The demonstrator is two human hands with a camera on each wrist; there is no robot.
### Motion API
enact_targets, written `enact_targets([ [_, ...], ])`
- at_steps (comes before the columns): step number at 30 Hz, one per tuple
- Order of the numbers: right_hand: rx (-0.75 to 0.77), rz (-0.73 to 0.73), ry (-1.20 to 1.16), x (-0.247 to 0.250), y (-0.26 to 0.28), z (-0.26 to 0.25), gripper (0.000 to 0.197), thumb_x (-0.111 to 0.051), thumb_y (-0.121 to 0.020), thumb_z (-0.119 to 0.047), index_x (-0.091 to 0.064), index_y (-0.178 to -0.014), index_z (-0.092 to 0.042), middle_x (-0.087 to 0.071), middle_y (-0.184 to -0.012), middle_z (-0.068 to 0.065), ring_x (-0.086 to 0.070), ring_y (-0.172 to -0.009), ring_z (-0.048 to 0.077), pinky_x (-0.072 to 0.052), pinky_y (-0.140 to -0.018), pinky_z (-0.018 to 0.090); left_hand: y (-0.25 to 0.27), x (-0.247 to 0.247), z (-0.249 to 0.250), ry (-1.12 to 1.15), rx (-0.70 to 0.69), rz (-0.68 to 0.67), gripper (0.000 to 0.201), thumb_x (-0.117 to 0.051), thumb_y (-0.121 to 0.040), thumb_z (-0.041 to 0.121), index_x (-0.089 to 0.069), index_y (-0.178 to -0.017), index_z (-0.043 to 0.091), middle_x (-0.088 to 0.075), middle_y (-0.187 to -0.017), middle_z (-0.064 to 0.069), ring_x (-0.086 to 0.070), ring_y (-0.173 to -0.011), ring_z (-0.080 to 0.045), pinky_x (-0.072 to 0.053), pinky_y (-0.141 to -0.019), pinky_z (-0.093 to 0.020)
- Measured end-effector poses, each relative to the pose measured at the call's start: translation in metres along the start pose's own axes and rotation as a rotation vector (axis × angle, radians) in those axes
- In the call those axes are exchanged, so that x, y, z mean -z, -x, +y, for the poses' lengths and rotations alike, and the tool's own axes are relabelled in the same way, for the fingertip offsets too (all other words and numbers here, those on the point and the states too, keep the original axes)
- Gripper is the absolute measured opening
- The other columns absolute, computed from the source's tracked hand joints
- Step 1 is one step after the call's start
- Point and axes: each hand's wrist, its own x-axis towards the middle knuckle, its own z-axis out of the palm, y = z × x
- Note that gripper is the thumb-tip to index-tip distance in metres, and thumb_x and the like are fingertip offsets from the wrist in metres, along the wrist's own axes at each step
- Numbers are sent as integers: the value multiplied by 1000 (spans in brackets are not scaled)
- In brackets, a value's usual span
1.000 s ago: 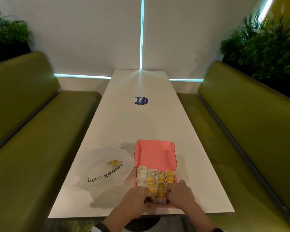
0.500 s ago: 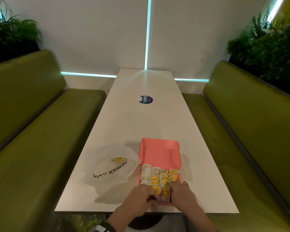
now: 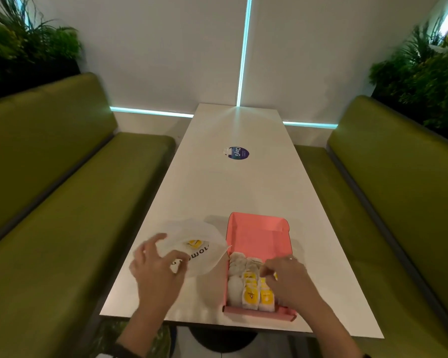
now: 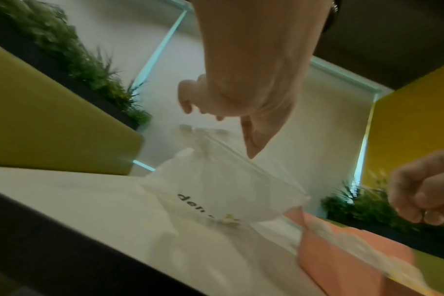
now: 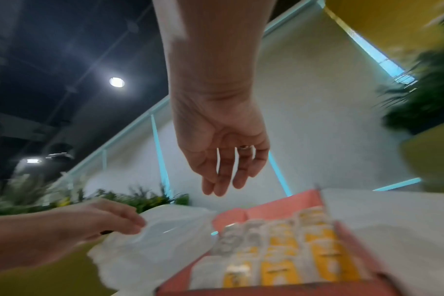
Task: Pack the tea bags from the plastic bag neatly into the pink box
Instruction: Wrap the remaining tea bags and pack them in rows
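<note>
— Where was the left hand (image 3: 155, 270)?
— Over the plastic bag (image 3: 199, 248) by the tabletop's (image 3: 217, 192) near-left edge, fingers loose, grasping nothing; one yellow tea bag (image 3: 194, 243) lay inside.
— And the right hand (image 3: 287, 277)?
— Relaxed, empty, hovering above the tea bags (image 3: 251, 293) packed in rows in the pink box (image 3: 256, 236), near edge, just beside the bag.

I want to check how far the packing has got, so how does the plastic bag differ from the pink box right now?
The plastic bag is soft, crumpled and translucent white with dark lettering; the pink box is stiff, with its lid standing open. The bag shows just one yellow tea bag inside; the box holds rows of them. The left hand is over the bag, the right hand over the box. Both sit side by side on the white table.
</note>
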Motion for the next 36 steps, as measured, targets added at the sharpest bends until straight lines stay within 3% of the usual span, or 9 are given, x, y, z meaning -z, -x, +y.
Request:
enact_targets([
  [3, 263, -47, -167, -3, -16, -42, 27, -46, -85, -5, -67, -101, -13, -66, -106, 1, -53, -104, 18, -33, -85, 22, -16, 6, -16, -110, 347, -247, 15, -72, -79, 38, -72, -94, 39, -37, -145, -3, -23, -134, -32, -28, -101, -58],
  [7, 472, -202, -160, -24, -53, -96, 33, -42, -88, -2, -61, -112, -11, -57, -122, 6, -46, -117, 22, -37, -100, 33, -38, 5, -28, -103, 347, -357, 37, -61, -87, 37, -60, -123, 31, -58, -122, 0, -48, -115, -25, -45, -89, -41],
  [9, 431, -276, -99, -36, -75, -112, 36, -41, -89, -1, -58, -120, -11, -52, -130, 9, -45, -121, 26, -39, -101, 38, -45, 10, -24, -62, 295, -322, 42, -65, -84, 26, -59, -125, 27, -58, -111, 0, -57, -97, -22, -48, -80, -36],
  [13, 263, -283, 128, -45, -103, -120, 36, -43, -89, 3, -53, -123, 2, -49, -132, 18, -49, -120, 32, -39, -98, 35, -55, 27, -9, -156, 243, -460, 57, -58, -81, 9, -44, -135, 22, -37, -127, -1, -47, -78, -20, -40, -65, -29],
  [17, 131, -282, 229, -47, -112, -119, 28, -45, -88, 4, -58, -113, 4, -57, -123, 18, -55, -114, 31, -44, -91, 33, -50, 36, 7, -279, 147, -568, 62, -57, -79, 6, -34, -135, 20, -20, -142, 3, -43, -78, -17, -35, -57, -27],
  [22, 104, -402, 235, -60, -123, -130, 30, -48, -92, -12, -52, -119, -2, -57, -121, 15, -55, -107, 29, -42, -87, 33, -37, 37, 23, -222, 66, -615, 69, -55, -76, -2, -30, -136, 20, -22, -141, 6, -43, -76, -15, -32, -53, -23],
  [24, 129, -422, 196, -66, -125, -136, 19, -50, -91, -16, -54, -107, -6, -56, -115, 15, -51, -98, 27, -39, -82, 34, -33, 38, 28, -190, 50, -623, 70, -54, -77, -2, -30, -138, 22, -22, -142, 7, -43, -76, -14, -31, -53, -20],
  [29, 131, -463, 161, -94, -119, -120, 67, -63, -84, -12, -27, -140, -15, -27, -141, 9, -32, -127, 33, -35, -104, 42, -26, 40, 30, -155, 43, -651, 70, -59, -80, 1, -30, -139, 23, -24, -140, 9, -48, -74, -12, -34, -50, -13],
  [36, 137, -392, 209, -105, -112, -115, 64, -58, -86, -9, -27, -143, -16, -17, -147, 8, -21, -136, 31, -32, -109, 44, -22, 42, 31, -224, 27, -697, 77, -58, -83, 4, -17, -145, 23, -23, -142, 7, -45, -72, -12, -34, -55, -16],
])
